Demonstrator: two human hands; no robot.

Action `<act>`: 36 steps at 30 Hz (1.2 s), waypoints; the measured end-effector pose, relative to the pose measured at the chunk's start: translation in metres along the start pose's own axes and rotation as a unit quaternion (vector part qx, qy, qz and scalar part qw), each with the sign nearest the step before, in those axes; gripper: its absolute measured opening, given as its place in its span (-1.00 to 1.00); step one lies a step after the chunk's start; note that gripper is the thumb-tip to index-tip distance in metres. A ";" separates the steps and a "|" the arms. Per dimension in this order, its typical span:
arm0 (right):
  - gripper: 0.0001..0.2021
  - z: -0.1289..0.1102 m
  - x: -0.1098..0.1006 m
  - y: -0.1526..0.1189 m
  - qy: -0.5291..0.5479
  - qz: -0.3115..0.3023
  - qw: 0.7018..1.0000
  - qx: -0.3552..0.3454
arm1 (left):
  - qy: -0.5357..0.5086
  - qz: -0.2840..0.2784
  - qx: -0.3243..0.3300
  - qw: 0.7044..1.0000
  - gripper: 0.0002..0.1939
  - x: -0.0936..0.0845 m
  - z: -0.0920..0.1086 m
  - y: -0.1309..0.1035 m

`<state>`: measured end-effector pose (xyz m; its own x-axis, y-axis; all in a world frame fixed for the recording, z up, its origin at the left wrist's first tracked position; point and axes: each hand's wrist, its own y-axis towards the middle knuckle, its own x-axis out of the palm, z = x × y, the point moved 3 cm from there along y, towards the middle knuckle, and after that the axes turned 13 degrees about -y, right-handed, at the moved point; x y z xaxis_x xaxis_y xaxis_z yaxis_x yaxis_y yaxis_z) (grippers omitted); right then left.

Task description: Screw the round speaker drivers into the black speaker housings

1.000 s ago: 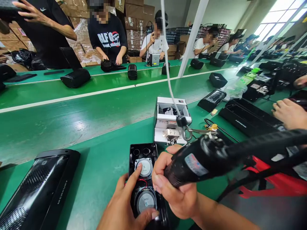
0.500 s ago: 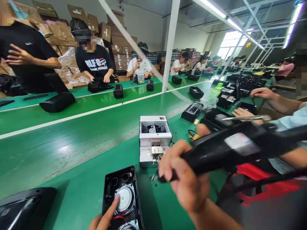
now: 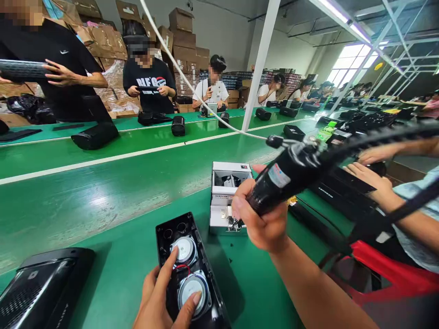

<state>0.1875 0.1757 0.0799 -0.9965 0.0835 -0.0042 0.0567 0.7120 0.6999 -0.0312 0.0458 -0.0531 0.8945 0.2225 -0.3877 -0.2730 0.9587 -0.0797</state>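
Observation:
A black electric screwdriver (image 3: 274, 180) is gripped in my right hand (image 3: 262, 219), its tip hidden behind the fingers near the white screw feeder (image 3: 231, 196). Below and to the left lies an open black speaker housing (image 3: 214, 283) with two round silver speakers and a red wire. My left hand (image 3: 159, 292) rests on it, index finger on the upper speaker (image 3: 184, 249) and thumb on the lower speaker (image 3: 194, 292). A few small dark screws lie on the green table right of the housing.
At the lower left stands another black speaker (image 3: 41, 288). A conveyor belt (image 3: 113, 196) runs behind the table, with people beyond it. At right are a co-worker's hands (image 3: 373, 178), black parts and a red stool (image 3: 387, 274). A pale cable hangs to the screwdriver.
My right hand has tilted the screwdriver more upright over the feeder. My left hand has come further over the housing, its thumb now on the lower speaker. The far-left person now holds a dark object.

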 end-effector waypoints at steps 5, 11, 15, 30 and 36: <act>-0.67 -0.013 0.004 -0.005 0.047 -0.050 0.987 0.145 | -0.032 -0.051 0.000 0.998 -0.22 -0.002 0.007 -0.008; -0.51 -0.068 -0.001 -0.049 0.154 -0.023 0.976 0.153 | -0.037 -0.061 -0.035 0.997 -0.19 0.003 0.022 -0.016; -0.46 -0.074 0.003 -0.082 0.128 -0.018 0.985 0.114 | -0.043 -0.059 -0.042 0.996 -0.20 0.003 0.030 -0.018; -0.42 -0.045 0.011 -0.109 0.118 -0.065 0.986 0.095 | -0.030 -0.095 -0.088 0.991 -0.12 0.002 0.031 -0.016; -0.47 -0.044 0.016 -0.109 0.095 -0.063 0.991 0.072 | -0.024 -0.084 -0.087 0.992 -0.12 0.001 0.029 -0.017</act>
<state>0.1627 0.0688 0.0344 -0.9890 -0.1358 0.0587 -0.0750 0.8022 0.5923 -0.0155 0.0346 -0.0250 0.9475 0.0741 -0.3110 -0.1713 0.9390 -0.2982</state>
